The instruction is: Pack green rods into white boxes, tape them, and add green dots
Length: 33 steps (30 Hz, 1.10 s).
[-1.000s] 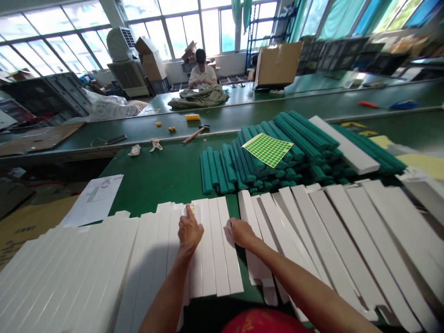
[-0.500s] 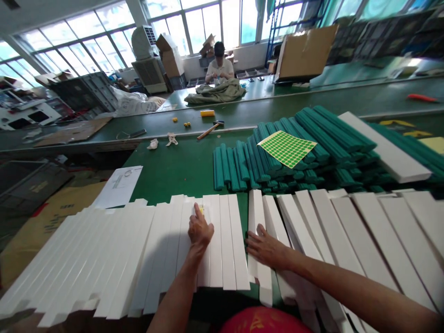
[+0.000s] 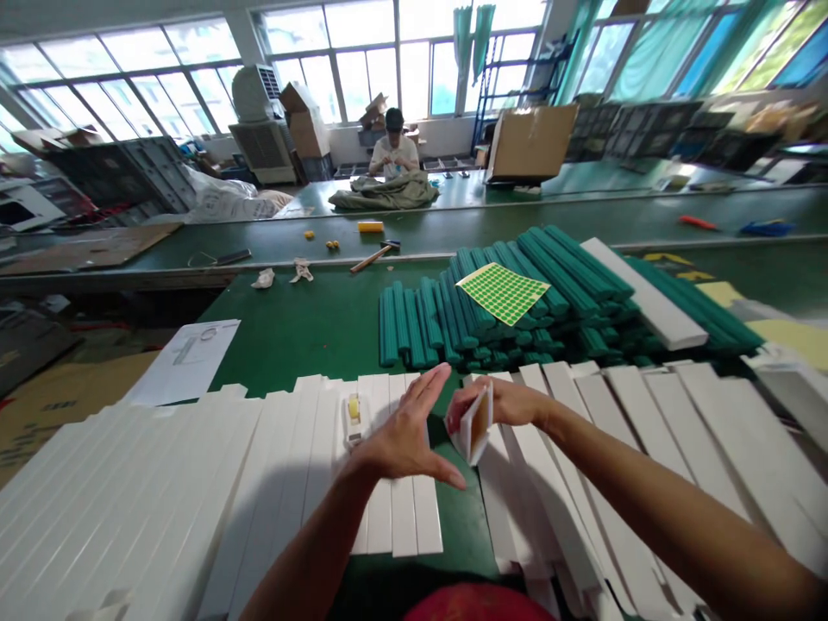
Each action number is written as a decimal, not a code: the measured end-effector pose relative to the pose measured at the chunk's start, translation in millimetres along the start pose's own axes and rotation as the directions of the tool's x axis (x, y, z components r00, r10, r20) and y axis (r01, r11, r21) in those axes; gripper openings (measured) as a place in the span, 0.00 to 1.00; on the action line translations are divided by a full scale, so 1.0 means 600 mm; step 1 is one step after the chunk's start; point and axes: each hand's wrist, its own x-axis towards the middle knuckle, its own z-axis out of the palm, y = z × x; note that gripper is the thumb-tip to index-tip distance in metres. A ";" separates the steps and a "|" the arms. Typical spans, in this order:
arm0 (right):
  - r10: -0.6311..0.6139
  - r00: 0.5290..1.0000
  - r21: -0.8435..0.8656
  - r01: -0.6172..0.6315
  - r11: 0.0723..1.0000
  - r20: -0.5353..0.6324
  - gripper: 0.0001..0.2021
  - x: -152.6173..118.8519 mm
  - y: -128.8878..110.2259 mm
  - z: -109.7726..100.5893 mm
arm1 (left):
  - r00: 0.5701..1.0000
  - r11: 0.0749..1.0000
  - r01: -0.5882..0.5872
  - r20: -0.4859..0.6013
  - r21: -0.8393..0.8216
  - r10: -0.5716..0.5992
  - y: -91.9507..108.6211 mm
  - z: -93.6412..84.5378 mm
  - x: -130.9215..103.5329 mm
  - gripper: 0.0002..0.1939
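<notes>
My right hand [image 3: 467,405] is closed round a long white carton [image 3: 477,435], lifted and pointing at me so that its open end and brown inside show. Beside it, my left hand [image 3: 410,435] is open, thumb and fingers spread, holding nothing. It hovers over the flat row of narrow white cartons [image 3: 285,466]. Just left of that hand, a small tape dispenser with a yellow roll [image 3: 354,412] lies on the cartons. More white cartons [image 3: 621,457] lean side by side under my right forearm.
Dark green ribbed bars [image 3: 562,285] are piled behind the cartons, topped by a sheet of green dot stickers [image 3: 504,291]. A paper sheet [image 3: 187,358] lies at the left and a hammer [image 3: 372,258] further back. A co-worker [image 3: 393,151] sits across the tables.
My right hand has picked up a white carton and tilted it up towards me. The left hand has come off the tape dispenser, moved right and spread its fingers. The view has shifted slightly.
</notes>
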 end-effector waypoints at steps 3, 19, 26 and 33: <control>-0.018 0.996 0.102 0.009 0.995 0.087 0.15 0.011 0.019 0.008 | 0.992 0.994 -0.094 0.079 -0.062 0.098 0.020 0.000 0.036 0.59; 0.071 0.606 -0.180 -0.343 0.922 -0.792 0.18 -0.080 0.043 -0.097 | 0.922 0.914 0.148 -0.281 -0.377 -0.265 -0.026 0.043 0.064 0.29; -0.322 0.367 -0.421 -0.900 0.116 -0.873 0.30 -0.207 0.094 -0.226 | 0.902 0.929 0.177 -0.324 -0.326 -0.285 -0.014 0.053 0.087 0.22; -0.396 0.501 -0.558 -0.829 0.035 -0.769 0.21 -0.220 0.081 -0.274 | 0.898 0.935 0.199 -0.326 -0.295 -0.294 -0.003 0.056 0.091 0.21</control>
